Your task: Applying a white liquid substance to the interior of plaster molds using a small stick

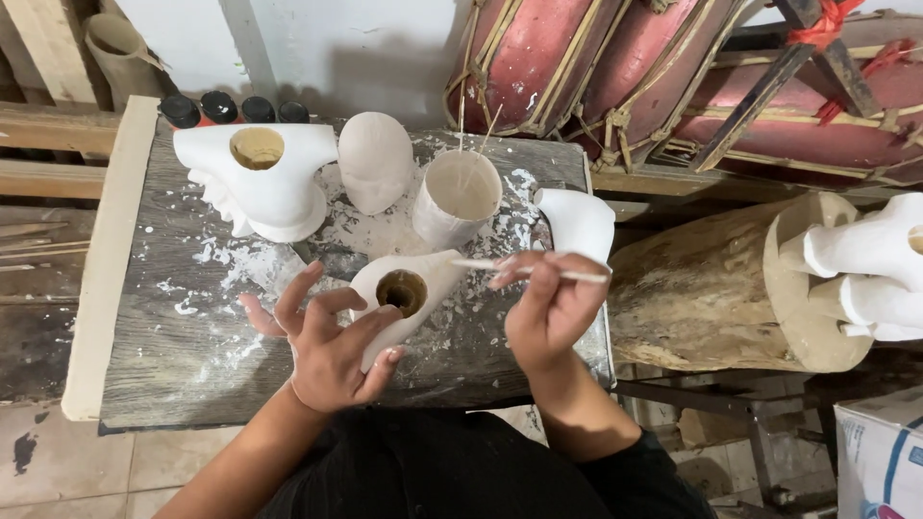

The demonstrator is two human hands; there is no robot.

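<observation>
My left hand (327,341) grips a small white hollow figure piece (409,288) with its round dark opening facing up, held just above the paint-spattered wooden board (183,336). Beside it, my right hand (553,303) holds a thin white-coated brush (529,270) level, its tip pointing left over the piece. Just behind stands a white paint cup (460,197) with thin sticks in it.
A large white hollow head figure (264,183), an unpainted pale head (377,159) and a white curved piece (580,221) stand on the board. Black-capped bottles (236,108) line its back edge. To the right are a log stump (711,288), white figures (870,269), red drums (615,58) and a cardboard box (880,457).
</observation>
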